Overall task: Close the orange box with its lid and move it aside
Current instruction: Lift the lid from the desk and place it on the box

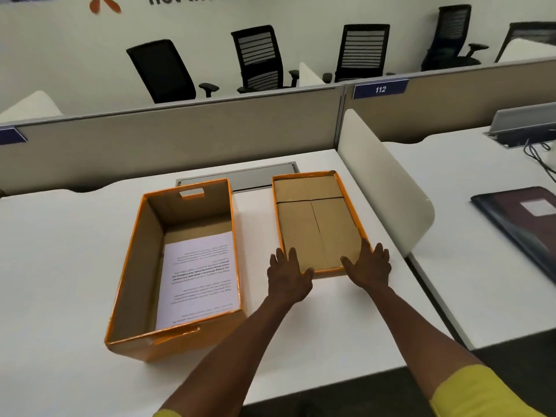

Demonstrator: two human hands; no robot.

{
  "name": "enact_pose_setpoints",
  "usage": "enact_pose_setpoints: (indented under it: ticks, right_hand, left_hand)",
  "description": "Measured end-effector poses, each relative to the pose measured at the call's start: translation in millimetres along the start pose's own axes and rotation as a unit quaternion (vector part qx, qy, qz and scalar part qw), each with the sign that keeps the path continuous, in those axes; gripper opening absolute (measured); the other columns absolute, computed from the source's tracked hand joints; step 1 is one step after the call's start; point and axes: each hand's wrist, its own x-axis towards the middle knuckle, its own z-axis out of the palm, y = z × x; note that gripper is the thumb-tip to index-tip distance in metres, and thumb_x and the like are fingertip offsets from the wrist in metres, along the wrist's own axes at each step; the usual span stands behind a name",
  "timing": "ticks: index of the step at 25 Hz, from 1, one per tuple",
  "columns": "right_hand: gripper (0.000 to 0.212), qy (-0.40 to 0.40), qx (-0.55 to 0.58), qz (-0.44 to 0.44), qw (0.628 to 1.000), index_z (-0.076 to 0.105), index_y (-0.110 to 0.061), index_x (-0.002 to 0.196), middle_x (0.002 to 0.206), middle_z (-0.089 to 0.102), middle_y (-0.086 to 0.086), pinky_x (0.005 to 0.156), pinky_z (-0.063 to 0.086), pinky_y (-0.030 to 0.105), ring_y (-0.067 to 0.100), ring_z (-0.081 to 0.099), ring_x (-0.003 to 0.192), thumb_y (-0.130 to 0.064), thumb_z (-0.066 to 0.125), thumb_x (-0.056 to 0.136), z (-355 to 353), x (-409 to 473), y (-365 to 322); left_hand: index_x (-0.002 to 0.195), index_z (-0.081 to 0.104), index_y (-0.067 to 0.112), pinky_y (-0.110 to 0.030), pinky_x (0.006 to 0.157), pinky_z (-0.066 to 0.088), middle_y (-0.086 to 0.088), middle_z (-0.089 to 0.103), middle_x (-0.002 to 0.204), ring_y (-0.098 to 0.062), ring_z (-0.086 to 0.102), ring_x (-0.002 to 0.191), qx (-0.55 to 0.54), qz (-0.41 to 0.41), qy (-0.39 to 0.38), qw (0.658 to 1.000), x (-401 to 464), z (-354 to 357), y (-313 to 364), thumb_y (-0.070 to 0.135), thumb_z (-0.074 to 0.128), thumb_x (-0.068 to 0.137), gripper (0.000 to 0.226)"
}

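Observation:
An open orange box [132, 266] with a brown cardboard inside stands on the white desk, left of centre, with printed sheets of paper [198, 278] lying in its bottom. Its lid [313, 224] lies upside down to the right, brown inner face up with an orange rim. My left hand [287, 275] rests at the lid's near left corner, fingers spread, thumb over the rim. My right hand [368, 266] is at the near right corner, fingers along the outside, thumb inside the rim. Both hands touch the lid, which lies flat on the desk.
A white curved divider [388, 182] stands just right of the lid. A grey cable hatch [255, 176] sits behind the box and lid. A beige partition [180, 136] closes the desk's far side. A dark folder [523, 218] lies on the neighbouring desk at right.

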Motion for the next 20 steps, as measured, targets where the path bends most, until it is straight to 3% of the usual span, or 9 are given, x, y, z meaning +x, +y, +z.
enact_pose_setpoints:
  ticks: [4, 8, 10, 12, 16, 20]
  right_hand:
    - [0.085, -0.014, 0.035, -0.016, 0.999, 0.024, -0.01, 0.155, 0.146, 0.044, 0.024, 0.107, 0.041, 0.052, 0.043, 0.041, 0.134, -0.05, 0.062, 0.09, 2.2, 12.1, 10.3]
    - [0.081, 0.012, 0.15, 0.037, 0.988, 0.031, -0.006, 0.154, 0.142, 0.054, 0.022, 0.106, 0.043, 0.046, 0.041, 0.05, 0.131, -0.044, 0.066, 0.09, -7.7, 25.6, 16.8]
    - [0.065, -0.003, 0.28, 0.102, 0.954, 0.05, -0.006, 0.144, 0.131, 0.063, 0.018, 0.101, 0.047, 0.044, 0.038, 0.056, 0.123, -0.041, 0.066, 0.091, -14.8, 34.6, 22.5]
    - [0.042, -0.039, 0.401, 0.12, 0.907, 0.066, -0.004, 0.125, 0.104, 0.068, 0.01, 0.082, 0.051, 0.041, 0.033, 0.062, 0.098, -0.032, 0.065, 0.093, -21.8, 38.8, 28.4]
    - [0.023, -0.045, 0.549, 0.09, 0.83, 0.068, -0.009, 0.115, 0.105, 0.068, 0.01, 0.072, 0.057, 0.042, 0.031, 0.064, 0.092, -0.019, 0.063, 0.095, -39.3, 26.7, 19.0]
    - [0.027, 0.038, 0.528, 0.002, 0.848, 0.075, -0.016, 0.113, 0.101, 0.075, 0.001, 0.073, 0.056, 0.035, 0.025, 0.069, 0.096, -0.025, 0.07, 0.089, -55.4, -9.8, -16.7]
  left_hand:
    - [0.162, 0.019, 0.013, -0.047, 0.119, 0.033, -0.021, 0.019, 0.167, -0.04, 0.031, 0.149, -0.043, -0.022, -0.048, 0.998, 12.5, 13.6, -1.7, 0.046, 0.054, 0.099, 0.08]
    - [0.161, 0.023, 0.011, -0.043, 0.117, 0.036, -0.02, 0.036, 0.158, -0.04, 0.039, 0.144, -0.127, -0.064, 0.013, 0.99, 16.3, 14.3, -0.1, 0.046, 0.06, 0.096, 0.083]
    - [0.161, 0.025, 0.011, -0.042, 0.116, 0.037, -0.019, 0.041, 0.156, -0.038, 0.041, 0.144, -0.135, -0.07, 0.026, 0.988, 15.0, 11.0, -3.3, 0.048, 0.061, 0.095, 0.083]
    - [0.161, 0.026, 0.011, -0.041, 0.118, 0.036, -0.017, 0.04, 0.159, -0.035, 0.039, 0.147, -0.138, -0.06, 0.018, 0.988, 10.3, 8.9, -4.7, 0.05, 0.06, 0.095, 0.083]
    - [0.159, 0.031, 0.014, -0.046, 0.12, 0.035, -0.013, 0.038, 0.161, -0.032, 0.033, 0.151, -0.105, -0.048, 0.029, 0.993, 2.8, 0.3, 7.3, 0.058, 0.053, 0.096, 0.079]
    - [0.15, 0.048, 0.016, -0.039, 0.119, 0.038, -0.007, 0.048, 0.157, -0.025, 0.044, 0.146, -0.205, 0.049, 0.074, 0.975, -0.9, -30.4, 62.5, 0.057, 0.052, 0.098, 0.067]
